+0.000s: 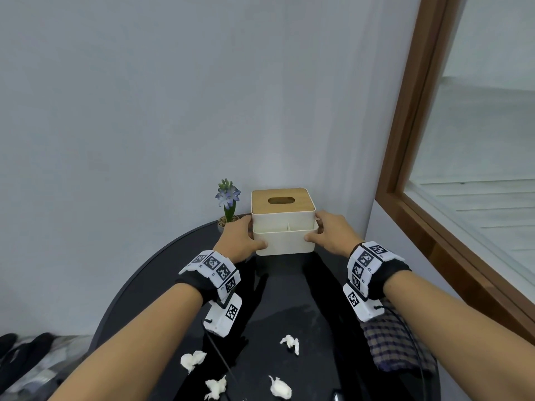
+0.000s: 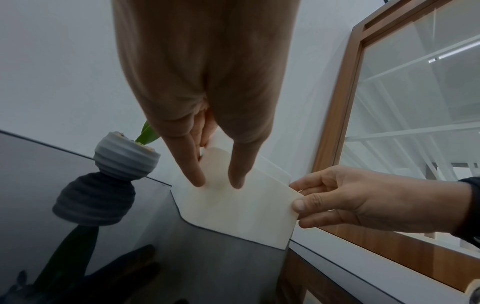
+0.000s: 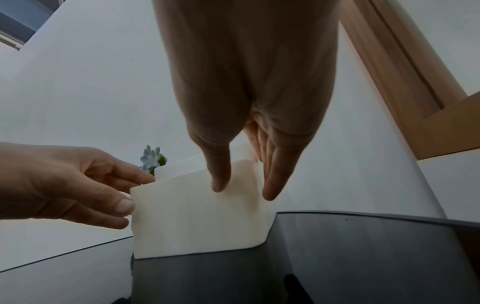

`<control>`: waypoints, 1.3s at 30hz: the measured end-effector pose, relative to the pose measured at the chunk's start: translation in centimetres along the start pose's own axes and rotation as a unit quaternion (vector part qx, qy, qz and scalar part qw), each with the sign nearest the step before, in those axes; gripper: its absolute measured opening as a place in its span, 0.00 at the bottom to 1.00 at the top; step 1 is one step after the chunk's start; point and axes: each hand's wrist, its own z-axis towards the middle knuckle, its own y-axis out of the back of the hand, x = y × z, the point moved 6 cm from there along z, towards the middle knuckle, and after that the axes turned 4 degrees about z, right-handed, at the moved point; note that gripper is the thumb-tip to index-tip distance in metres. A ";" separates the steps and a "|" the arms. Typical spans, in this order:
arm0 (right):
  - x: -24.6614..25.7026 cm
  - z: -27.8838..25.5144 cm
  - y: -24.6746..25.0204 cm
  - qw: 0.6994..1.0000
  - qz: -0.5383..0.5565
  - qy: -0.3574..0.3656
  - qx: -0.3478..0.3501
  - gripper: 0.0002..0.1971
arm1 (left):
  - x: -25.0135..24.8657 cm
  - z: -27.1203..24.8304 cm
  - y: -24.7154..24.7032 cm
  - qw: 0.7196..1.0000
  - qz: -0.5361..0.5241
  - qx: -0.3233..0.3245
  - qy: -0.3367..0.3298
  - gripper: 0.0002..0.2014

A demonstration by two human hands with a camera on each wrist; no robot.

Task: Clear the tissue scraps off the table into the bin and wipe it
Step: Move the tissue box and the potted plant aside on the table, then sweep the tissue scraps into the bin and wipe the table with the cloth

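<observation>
Two hands on the cream tissue box (image 1: 285, 235) now, one per side. Left of the box, the left hand (image 1: 238, 238) clamps it, thumb on the front, fingers round the side. Right of it, the right hand (image 1: 333, 234) grips likewise. No readable writing, only square coded markers on the wristbands. Four tissue scraps (image 1: 192, 360) lie on the black table (image 1: 162, 261), nearer the person than the box, behind both hands.

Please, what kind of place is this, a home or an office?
Probably a home or small lounge corner, though I cannot be sure. A round black table stands against a plain wall, with a tissue box and a small potted flower on it, beside a wood-framed window.
</observation>
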 end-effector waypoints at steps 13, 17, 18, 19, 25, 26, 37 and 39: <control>1.6 -6.0 1.2 0.999 -0.047 0.014 0.006 0.31 | -1.5 -4.3 1.5 0.999 0.042 -0.011 0.027 0.37; 3.1 -9.5 0.9 0.998 -0.047 0.048 0.015 0.31 | -2.7 -7.6 1.8 0.997 0.068 -0.002 0.023 0.37; 3.3 -10.7 0.8 0.997 -0.048 0.052 0.017 0.32 | -3.1 -8.7 1.8 0.997 0.071 -0.003 0.023 0.37; 3.2 -11.6 0.6 0.997 -0.054 0.055 0.017 0.33 | -3.4 -9.8 1.8 0.997 0.079 -0.007 0.022 0.37; 2.3 -18.3 -0.1 0.993 -0.094 0.063 0.016 0.41 | -5.9 -17.8 0.8 0.996 0.089 0.008 -0.015 0.35; 2.4 -18.4 0.1 0.993 -0.098 0.069 0.012 0.40 | -5.9 -18.2 1.0 0.996 0.084 0.003 -0.018 0.35; -1.8 -25.1 0.2 0.993 -0.109 0.040 -0.002 0.35 | -4.5 -29.5 -0.3 0.997 0.060 -0.024 -0.048 0.33; -2.3 -25.5 0.2 0.995 -0.098 0.027 -0.008 0.34 | -3.9 -31.1 -0.7 0.996 0.064 -0.036 -0.055 0.32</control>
